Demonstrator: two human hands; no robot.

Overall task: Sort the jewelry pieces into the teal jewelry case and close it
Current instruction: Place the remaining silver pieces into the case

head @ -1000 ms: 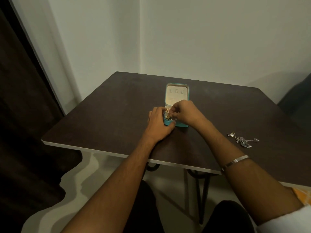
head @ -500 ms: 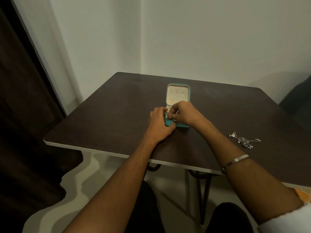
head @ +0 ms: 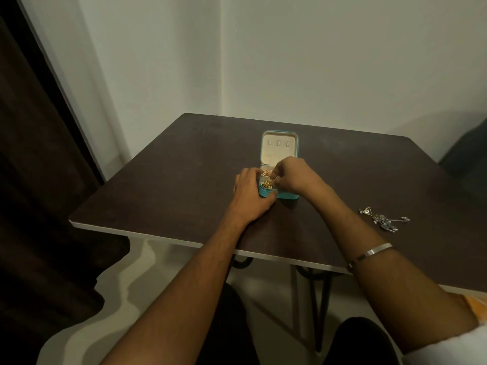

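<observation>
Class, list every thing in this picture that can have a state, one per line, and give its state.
teal jewelry case: open, lid laid back, gold pieces inside.
left hand: grips the case's near left corner.
right hand: fingers curled over the case's compartments; what they pinch is unclear.
silver jewelry: loose on the table, outside the case.

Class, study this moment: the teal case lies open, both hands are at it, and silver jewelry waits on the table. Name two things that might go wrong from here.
1. The silver jewelry lies apart near the table edge; a sweeping right forearm might knock it off.
2. The right hand works over gold pieces in the teal case, which the left hand steadies; closing early could pinch pieces or leave silver out.
</observation>
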